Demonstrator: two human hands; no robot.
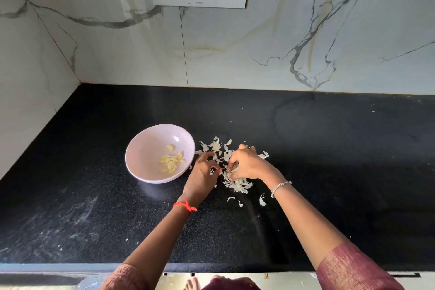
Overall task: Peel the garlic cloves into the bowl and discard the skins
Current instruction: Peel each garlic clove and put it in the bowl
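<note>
Fingers (pixel 234 162) of the right hand (pixel 249 164) pinch garlic skins (pixel 237 186); the pile runs front-to-back beside the pink bowl (pixel 146 148). Left hand (pixel 202 176) curls alongside, palm down, grip unclear.

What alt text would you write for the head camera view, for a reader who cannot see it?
A person's right hand pinches loose garlic skins from a pile on a black countertop, while the left hand touches the pile's edge with curled fingers. Left of the hands, a pale pink bowl holds peeled cloves.
</note>
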